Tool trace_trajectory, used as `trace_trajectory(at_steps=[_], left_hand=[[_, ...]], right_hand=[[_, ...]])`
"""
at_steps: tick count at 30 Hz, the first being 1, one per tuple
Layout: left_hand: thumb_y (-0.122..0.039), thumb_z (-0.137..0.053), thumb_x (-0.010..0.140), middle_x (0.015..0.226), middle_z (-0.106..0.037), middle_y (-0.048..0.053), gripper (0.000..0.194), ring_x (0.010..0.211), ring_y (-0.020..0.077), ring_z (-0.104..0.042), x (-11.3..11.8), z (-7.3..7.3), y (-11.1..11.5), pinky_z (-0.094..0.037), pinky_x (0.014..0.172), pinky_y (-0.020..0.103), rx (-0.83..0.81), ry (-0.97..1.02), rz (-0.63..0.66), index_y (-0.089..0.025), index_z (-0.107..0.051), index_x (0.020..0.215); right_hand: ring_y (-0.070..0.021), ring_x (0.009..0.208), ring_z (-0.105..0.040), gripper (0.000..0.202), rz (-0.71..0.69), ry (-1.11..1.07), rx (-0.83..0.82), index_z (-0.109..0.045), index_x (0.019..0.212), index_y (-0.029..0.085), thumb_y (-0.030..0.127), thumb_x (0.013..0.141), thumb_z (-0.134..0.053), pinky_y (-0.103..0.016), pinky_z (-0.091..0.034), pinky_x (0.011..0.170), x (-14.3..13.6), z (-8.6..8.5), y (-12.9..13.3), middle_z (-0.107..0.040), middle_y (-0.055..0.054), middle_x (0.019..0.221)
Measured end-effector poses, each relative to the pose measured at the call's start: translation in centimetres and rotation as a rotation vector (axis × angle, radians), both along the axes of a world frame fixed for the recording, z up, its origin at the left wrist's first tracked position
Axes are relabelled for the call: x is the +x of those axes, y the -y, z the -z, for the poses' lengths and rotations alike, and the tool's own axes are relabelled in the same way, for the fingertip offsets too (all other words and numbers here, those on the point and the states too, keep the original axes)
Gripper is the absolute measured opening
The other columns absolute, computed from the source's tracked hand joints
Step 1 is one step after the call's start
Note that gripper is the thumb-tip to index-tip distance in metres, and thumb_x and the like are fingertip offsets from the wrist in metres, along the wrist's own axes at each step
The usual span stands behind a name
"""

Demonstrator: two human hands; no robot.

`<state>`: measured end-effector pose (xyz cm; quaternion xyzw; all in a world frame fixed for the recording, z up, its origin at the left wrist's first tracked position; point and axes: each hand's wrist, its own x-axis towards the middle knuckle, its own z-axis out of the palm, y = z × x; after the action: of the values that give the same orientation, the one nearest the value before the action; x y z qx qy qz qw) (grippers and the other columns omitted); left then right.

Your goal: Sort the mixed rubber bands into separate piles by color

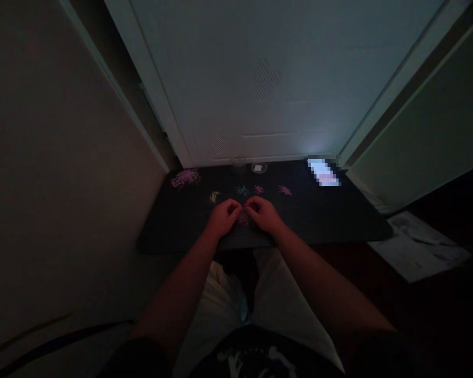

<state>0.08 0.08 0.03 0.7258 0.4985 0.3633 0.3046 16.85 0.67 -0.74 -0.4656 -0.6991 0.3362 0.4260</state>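
- The thing in play is the small pink pile of strands (pixel 243 218), on the near part of the table between and just under the hands. Looks super light and bendy, probably soft — more likely to tangle or scatter than break.
- Best hold is likely one strand by its end, with fingertips; a whole-hand grab would probably drag a clump.
- Left hand (pixel 223 214) and right hand (pixel 264 212) are curled narrow, fingertips nearly meeting above the pile. Can't tell if either pinches a strand — too dim.
- The dark table (pixel 169 228) also carries a yellow cluster (pixel 214 197), a blue cluster (pixel 242 190), two more pink ones and a bigger mixed heap (pixel 185 178) at far left.
- Room's gloomy: pale door (pixel 216 79) behind, glowing pixelated rectangle (pixel 324 173) at the table's right.
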Motion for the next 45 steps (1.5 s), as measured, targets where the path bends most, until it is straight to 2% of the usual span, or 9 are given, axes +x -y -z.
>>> trace_trajectory(at_steps=[3,9,13,24,34,36,40,45], left_hand=[[-0.035,-0.05,0.082,0.076,-0.062,0.001,0.021,0.067,0.0119,-0.057,0.02,-0.05,0.04,-0.044,0.062,0.023,-0.001,0.001,0.0,-0.017,-0.06,0.084],[-0.035,-0.051,0.082,0.078,-0.064,0.001,0.02,0.069,0.0121,-0.057,0.07,-0.27,0.12,-0.045,0.063,0.023,-0.02,-0.003,0.021,-0.017,-0.06,0.084],[-0.035,-0.051,0.082,0.078,-0.064,0.001,0.021,0.068,0.0122,-0.057,0.06,-0.22,0.11,-0.045,0.063,0.023,-0.01,-0.027,0.042,-0.017,-0.061,0.085],[-0.035,-0.052,0.08,0.076,-0.064,0.001,0.02,0.069,0.0124,-0.057,0.11,0.14,-0.01,-0.044,0.06,0.023,-0.002,-0.024,0.024,-0.017,-0.061,0.083],[-0.033,-0.052,0.08,0.073,-0.062,0.001,0.019,0.066,0.0123,-0.056,0.18,-0.14,0.24,-0.043,0.059,0.023,-0.006,-0.015,0.031,-0.016,-0.06,0.079],[-0.034,-0.052,0.08,0.074,-0.063,0.001,0.019,0.066,0.0122,-0.056,0.22,-0.25,0.29,-0.043,0.059,0.023,-0.005,-0.015,0.031,-0.017,-0.06,0.079],[-0.034,-0.052,0.08,0.073,-0.063,0.001,0.019,0.065,0.0118,-0.056,0.23,-0.43,0.34,-0.043,0.06,0.023,-0.001,-0.002,0.01,-0.017,-0.059,0.08],[-0.035,-0.055,0.079,0.076,-0.063,0.001,0.02,0.067,0.0119,-0.057,0.22,-0.47,0.4,-0.045,0.062,0.024,0.001,0.024,-0.026,-0.017,-0.058,0.086]], right_hand=[[-0.011,0.059,-0.049,0.007,0.035,0.02,0.022,-0.057,0.076,0.018,0.023,0.076,-0.051,-0.023,-0.038,0.056,0.04,0.06,-0.08,-0.054,0.002,0.065],[-0.0111,0.06,-0.05,0.017,-0.018,0.02,0.007,-0.06,0.089,0.017,0.024,0.074,-0.055,-0.024,-0.039,0.057,-0.04,0.1,-0.03,-0.057,0.001,0.07],[-0.0112,0.061,-0.049,0.01,0.016,0.077,0.027,-0.059,0.079,0.017,0.021,0.077,-0.05,-0.023,-0.037,0.057,-0.11,-0.17,0.12,-0.057,0.001,0.067],[-0.0115,0.059,-0.049,0.008,0.063,0.103,0.072,-0.056,0.076,0.018,0.021,0.078,-0.049,-0.023,-0.036,0.055,-0.26,-0.37,0.27,-0.054,0.001,0.066],[-0.0144,0.063,-0.051,0.01,0.284,0.046,0.138,-0.055,0.073,0.018,0.022,0.079,-0.047,-0.026,-0.039,0.06,-0.02,-0.2,0.06,-0.057,-0.002,0.069],[-0.0142,0.064,-0.052,0.009,0.259,0.071,0.143,-0.055,0.074,0.018,0.021,0.079,-0.048,-0.026,-0.039,0.06,-0.06,-0.19,0.12,-0.057,-0.002,0.07],[-0.0132,0.065,-0.051,0.007,0.122,0.154,0.161,-0.057,0.075,0.018,0.019,0.077,-0.05,-0.025,-0.038,0.061,-0.22,-0.35,0.32,-0.057,-0.001,0.07],[-0.012,0.061,-0.049,0.008,0.103,0.143,0.149,-0.057,0.076,0.017,0.019,0.077,-0.049,-0.024,-0.036,0.058,-0.25,-0.44,0.4,-0.056,0.0,0.068]])
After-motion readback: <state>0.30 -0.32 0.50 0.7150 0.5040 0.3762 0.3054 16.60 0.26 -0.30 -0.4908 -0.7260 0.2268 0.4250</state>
